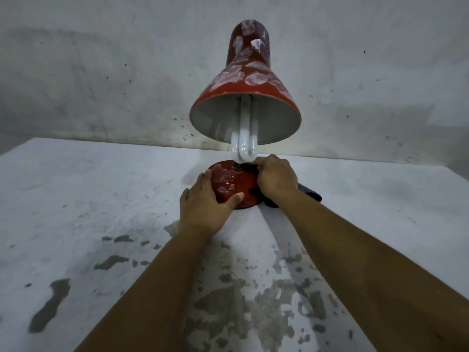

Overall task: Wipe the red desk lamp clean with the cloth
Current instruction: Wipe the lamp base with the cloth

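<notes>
On the worn white table (pixel 76 199), nearest the viewer, the left hand (pixel 203 201) lies flat-fingered against the lamp base (pixel 232 181), apparently to steady it. Just beyond, the right hand (pixel 276 176) grips the dark cloth (pixel 311 193), pressing it onto the base. Farther back, the red desk lamp's shade (pixel 253 80) carries pale blotches, evidently unwiped.

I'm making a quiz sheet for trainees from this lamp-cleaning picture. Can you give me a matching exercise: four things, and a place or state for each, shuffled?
Things:
1. left hand
2. right hand
3. lamp shade
4. bulb

States:
A. blotched with whitish smears
B. white, hanging out below the shade
C. steadies the red base
D. presses the dark cloth on the base

Pairs: 1-C, 2-D, 3-A, 4-B
</notes>
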